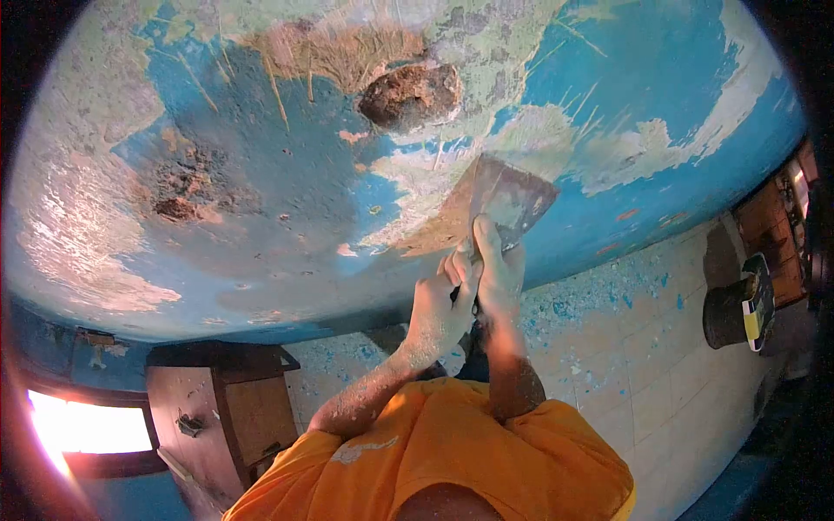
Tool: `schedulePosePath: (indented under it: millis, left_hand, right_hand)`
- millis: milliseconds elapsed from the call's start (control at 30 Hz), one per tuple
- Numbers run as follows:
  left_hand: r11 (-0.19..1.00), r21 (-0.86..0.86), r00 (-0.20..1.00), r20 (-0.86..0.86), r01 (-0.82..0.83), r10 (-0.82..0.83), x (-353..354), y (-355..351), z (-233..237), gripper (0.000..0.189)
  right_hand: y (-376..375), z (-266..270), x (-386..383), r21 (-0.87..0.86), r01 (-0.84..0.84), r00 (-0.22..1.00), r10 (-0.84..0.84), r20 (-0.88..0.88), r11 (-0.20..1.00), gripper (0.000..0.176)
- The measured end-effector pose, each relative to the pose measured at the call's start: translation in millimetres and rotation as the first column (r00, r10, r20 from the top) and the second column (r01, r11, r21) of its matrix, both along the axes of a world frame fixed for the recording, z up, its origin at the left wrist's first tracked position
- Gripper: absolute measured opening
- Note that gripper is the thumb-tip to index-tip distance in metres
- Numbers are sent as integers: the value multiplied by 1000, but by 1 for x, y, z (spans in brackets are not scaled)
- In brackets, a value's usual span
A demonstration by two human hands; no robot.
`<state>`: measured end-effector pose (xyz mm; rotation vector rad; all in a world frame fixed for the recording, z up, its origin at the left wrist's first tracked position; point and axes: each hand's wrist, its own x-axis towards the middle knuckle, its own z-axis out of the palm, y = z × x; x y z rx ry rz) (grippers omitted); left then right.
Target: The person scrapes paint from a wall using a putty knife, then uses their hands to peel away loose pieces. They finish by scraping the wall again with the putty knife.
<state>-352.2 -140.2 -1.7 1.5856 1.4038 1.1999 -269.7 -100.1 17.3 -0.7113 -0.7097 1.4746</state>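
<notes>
Scraper clasped tight by left hand and right hand, blade against peeling wall; a steep push could gouge it

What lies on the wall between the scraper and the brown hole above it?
In the head view, only a pale, scratched patch without blue paint lies between scraper and hole.

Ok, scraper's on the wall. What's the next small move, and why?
Probably push the scraper a short stroke leftward under the blue paint: left hand and right hand grip it, blade against a bare patch, with intact blue paint bordering it.
</notes>
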Motion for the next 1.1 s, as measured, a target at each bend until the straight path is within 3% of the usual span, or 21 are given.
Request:
schedulePosePath:
  millis: [67,133,167,233,267,333,467,533,567,600,667,800,867,900,967,1000,1067,1100]
  left_hand:
    - [999,35,1000,22,-10,9,0,6,2,38]
    - [988,-155,998,60,18,-9,2,11,12,34]
    - [987,-161,998,62,16,-6,5,9,11,34]
    - [984,176,999,-9,-39,42,11,4,10,32]
    - [983,177,999,-8,-41,43,10,4,10,32]
    - [998,-40,999,15,-38,38,6,12,11,31]
    - [998,-58,1000,19,-7,8,11,14,3,30]
    - [886,459,995,-36,-66,93,18,15,-10,31]
    - [985,165,999,10,-42,41,17,8,7,32]
    - [987,156,999,15,-40,38,17,5,19,32]
    - [933,-352,992,124,77,-35,16,11,36,32]
    - [984,-175,982,191,31,3,27,8,10,31]
    - [955,285,996,61,-80,65,32,12,8,29]
    - [956,280,995,69,-89,73,34,11,14,29]
    - [977,-215,986,166,2,34,34,9,34,27]
    - [980,-201,986,163,-2,36,35,12,29,27]
    - [996,79,976,218,-31,13,40,7,11,27]
    - [996,85,975,222,-39,19,40,6,11,27]
  right_hand:
    - [7,1,1,2,8,999,-8,41,1000,19]
    - [15,2,4,58,28,997,-32,74,998,20]
    - [11,5,5,52,25,997,-29,76,998,20]
    - [0,16,8,112,-91,985,106,-133,989,20]
    - [2,13,7,114,-93,985,108,-132,989,20]
    - [14,7,4,52,11,999,-13,39,999,20]
    - [9,17,11,85,-57,998,57,6,995,20]
    - [3,9,13,70,-56,997,59,-48,996,22]
    - [6,10,13,39,-53,998,54,-38,998,20]
    - [6,14,15,30,-51,998,52,-33,998,20]
    - [12,27,16,65,-46,999,46,6,997,20]
    - [9,17,24,69,29,981,-42,189,997,21]
    - [6,23,24,45,18,981,-26,190,999,23]
    - [9,25,27,40,10,980,-18,198,999,23]
    - [15,29,34,75,-97,978,81,195,992,21]
    - [16,32,34,90,-100,978,81,193,991,21]
    - [6,33,32,89,-21,981,3,193,996,21]
    - [6,24,32,96,-29,980,9,197,995,21]
